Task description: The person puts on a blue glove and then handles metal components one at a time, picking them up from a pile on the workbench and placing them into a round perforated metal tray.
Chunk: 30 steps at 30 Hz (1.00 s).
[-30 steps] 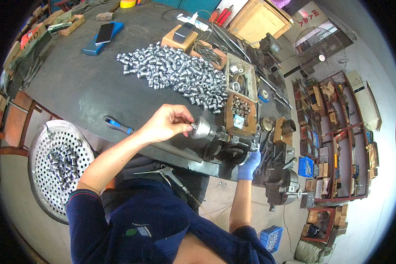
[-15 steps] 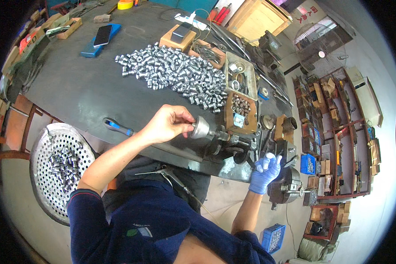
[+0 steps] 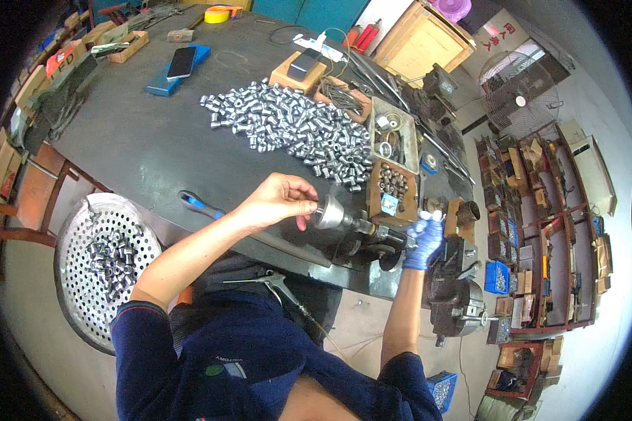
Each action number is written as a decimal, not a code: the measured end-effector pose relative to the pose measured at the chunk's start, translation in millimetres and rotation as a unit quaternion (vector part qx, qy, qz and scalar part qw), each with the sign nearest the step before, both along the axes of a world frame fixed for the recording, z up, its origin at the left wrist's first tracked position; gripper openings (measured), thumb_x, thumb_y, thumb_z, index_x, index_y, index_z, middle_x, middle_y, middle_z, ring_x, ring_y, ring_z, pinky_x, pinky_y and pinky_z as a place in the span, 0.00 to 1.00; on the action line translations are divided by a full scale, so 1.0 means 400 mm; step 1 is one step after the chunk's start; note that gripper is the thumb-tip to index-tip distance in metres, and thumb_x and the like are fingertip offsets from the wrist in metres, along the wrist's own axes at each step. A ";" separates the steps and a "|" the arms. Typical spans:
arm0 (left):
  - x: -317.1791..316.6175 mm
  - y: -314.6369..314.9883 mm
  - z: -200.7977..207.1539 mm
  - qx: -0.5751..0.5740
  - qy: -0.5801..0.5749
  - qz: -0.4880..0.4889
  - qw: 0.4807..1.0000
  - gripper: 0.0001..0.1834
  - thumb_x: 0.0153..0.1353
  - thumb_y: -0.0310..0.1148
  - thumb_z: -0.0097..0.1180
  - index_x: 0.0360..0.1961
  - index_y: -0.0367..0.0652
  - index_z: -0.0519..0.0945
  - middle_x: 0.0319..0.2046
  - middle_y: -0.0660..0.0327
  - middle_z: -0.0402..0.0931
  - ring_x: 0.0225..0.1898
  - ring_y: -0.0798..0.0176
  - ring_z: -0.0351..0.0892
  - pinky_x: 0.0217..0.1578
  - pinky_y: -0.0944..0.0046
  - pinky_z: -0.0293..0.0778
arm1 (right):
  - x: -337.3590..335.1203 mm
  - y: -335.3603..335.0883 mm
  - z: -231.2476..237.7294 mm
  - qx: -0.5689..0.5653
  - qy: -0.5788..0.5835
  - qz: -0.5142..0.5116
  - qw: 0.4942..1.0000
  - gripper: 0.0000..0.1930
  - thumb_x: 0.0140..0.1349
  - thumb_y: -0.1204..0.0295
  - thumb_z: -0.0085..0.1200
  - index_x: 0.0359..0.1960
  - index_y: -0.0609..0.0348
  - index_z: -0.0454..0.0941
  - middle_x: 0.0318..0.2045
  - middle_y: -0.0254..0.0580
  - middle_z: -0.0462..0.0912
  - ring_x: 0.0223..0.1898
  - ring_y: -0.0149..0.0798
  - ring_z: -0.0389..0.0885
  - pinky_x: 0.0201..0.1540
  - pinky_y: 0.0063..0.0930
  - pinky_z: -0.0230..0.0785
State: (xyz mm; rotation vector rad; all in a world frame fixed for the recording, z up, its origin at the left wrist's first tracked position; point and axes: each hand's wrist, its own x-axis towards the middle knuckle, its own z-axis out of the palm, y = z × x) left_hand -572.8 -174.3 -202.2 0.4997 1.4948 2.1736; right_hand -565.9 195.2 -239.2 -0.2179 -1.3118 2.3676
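My bare left hand (image 3: 281, 201) is closed, thumb and fingers pinched at the left end of a silvery cone-shaped metal piece (image 3: 329, 212). Whatever sits between the fingertips is too small to make out. The cone is on a dark spindle fixture (image 3: 379, 233) at the bench's near edge. At the fixture's right end is my right hand (image 3: 424, 240), in a blue glove with pale fingertips. Its fingers are bent in, and what they grip is hidden. Beyond my left hand lies a wide pile of short shiny metal sleeves (image 3: 295, 130).
A perforated round metal seat (image 3: 77, 242) at the left holds more sleeves. A blue-and-black-handled tool (image 3: 200, 203) lies near my left forearm. Right of the pile stand a parts tray (image 3: 407, 151) and a cardboard box (image 3: 409, 188). A bench vise (image 3: 456, 298) is beside my right hand. An air gun (image 3: 277, 282) lies near my lap.
My right hand has moved left and up to the fixture's right end, its fingers drawing in. My left hand stays at the cone. The whole view has shifted slightly.
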 end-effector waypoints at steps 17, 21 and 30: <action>0.010 -0.037 0.002 -0.002 -0.039 0.004 0.999 0.13 0.54 0.27 0.58 0.36 0.27 0.74 0.25 0.53 0.77 0.23 0.63 0.78 0.28 0.68 0.74 | 0.198 -0.038 -0.100 -0.091 -0.067 -0.047 0.992 0.18 0.63 0.56 0.45 0.26 0.58 0.74 0.10 0.27 0.67 0.09 0.23 0.61 0.07 0.15 0.49; 0.084 -0.238 -0.023 -0.126 -0.017 0.118 0.985 0.12 0.53 0.27 0.58 0.36 0.29 0.75 0.25 0.55 0.77 0.22 0.66 0.77 0.26 0.70 0.73 | 0.175 -0.061 -0.097 -0.009 -0.069 -0.117 0.991 0.15 0.64 0.59 0.44 0.22 0.51 0.68 0.10 0.25 0.64 0.09 0.21 0.59 0.08 0.15 0.50; 0.470 -0.747 -0.130 -0.531 -0.085 0.443 0.717 0.09 0.45 0.29 0.55 0.23 0.31 0.78 0.13 0.59 0.73 0.16 0.68 0.73 0.18 0.68 0.69 | 0.207 -0.019 -0.110 -0.060 -0.055 0.016 0.997 0.19 0.65 0.58 0.43 0.27 0.60 0.77 0.10 0.26 0.64 0.08 0.20 0.55 0.08 0.14 0.46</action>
